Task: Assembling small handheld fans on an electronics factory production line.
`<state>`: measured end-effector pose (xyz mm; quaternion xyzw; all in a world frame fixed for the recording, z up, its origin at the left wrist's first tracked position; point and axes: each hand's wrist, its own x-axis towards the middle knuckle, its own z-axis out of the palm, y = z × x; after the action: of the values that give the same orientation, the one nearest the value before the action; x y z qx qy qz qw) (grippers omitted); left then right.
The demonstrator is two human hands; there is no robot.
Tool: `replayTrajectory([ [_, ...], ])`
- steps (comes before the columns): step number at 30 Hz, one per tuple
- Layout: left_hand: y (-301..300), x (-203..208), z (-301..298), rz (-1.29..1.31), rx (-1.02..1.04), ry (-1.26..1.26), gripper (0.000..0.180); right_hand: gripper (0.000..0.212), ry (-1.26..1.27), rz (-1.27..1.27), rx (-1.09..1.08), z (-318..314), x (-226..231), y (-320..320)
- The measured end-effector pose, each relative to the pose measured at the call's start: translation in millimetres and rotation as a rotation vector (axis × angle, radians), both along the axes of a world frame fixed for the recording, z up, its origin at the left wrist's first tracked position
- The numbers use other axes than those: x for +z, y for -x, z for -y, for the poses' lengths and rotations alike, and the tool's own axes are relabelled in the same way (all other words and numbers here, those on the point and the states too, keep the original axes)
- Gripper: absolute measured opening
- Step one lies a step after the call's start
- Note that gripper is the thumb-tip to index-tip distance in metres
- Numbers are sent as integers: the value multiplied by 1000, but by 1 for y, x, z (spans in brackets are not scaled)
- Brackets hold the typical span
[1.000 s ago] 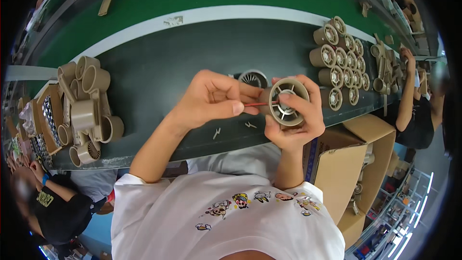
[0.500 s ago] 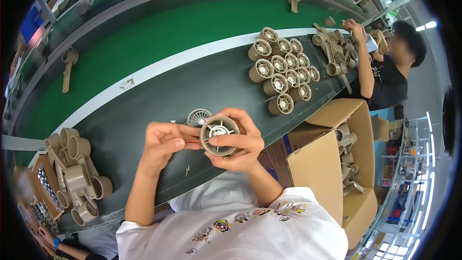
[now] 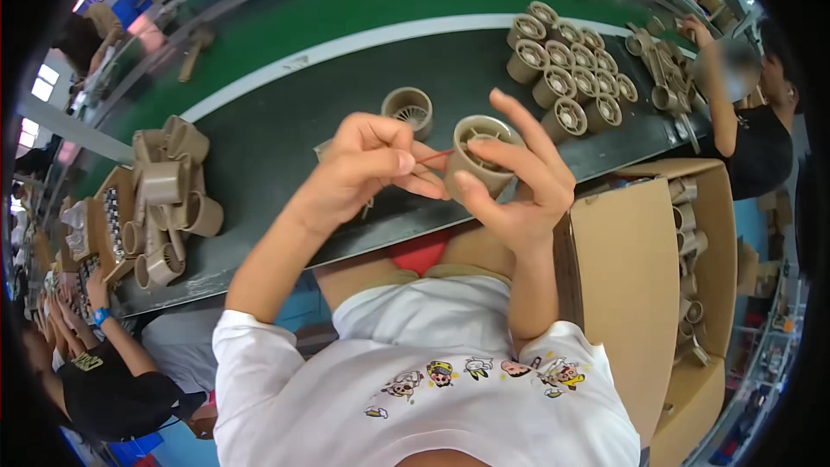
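My right hand (image 3: 532, 195) grips a beige cylindrical fan housing (image 3: 471, 180) above the near edge of the dark work surface. Inside its open end are white spokes, and my index finger presses in among them. A thin red wire (image 3: 437, 156) runs out from the housing to my left hand (image 3: 367, 164), whose thumb and forefinger pinch it. Just beyond my hands, another beige cylinder (image 3: 406, 102) with a ribbed grille inside stands on the surface. Small pale bits lie partly hidden under my left hand.
Several fan housings (image 3: 568, 118) stand grouped at the far right, near a pile of beige dryer-like shells (image 3: 664, 97) and a co-worker. An open carton (image 3: 624, 251) of parts is at my right. More shells (image 3: 164, 183) lie left, past which another person works. A green belt (image 3: 328, 33) runs behind.
My view has shifted, and both hands with the housing appear farther right and higher. The housing is tilted more to show its side. The red wire stays pinched in my left hand.
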<state>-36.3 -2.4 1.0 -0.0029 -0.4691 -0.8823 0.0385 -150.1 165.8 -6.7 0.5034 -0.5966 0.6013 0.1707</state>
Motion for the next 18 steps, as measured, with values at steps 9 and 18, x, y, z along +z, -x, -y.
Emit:
replayTrajectory([
  [9, -33, 2, -5, -68, 616, 1679, 7, 34, -215, -121, 42, 6, -16, -21],
  [18, -28, -25, 38, 161, 466, 1636, 56, 36, -272, -278, -149, 31, -10, 17],
])
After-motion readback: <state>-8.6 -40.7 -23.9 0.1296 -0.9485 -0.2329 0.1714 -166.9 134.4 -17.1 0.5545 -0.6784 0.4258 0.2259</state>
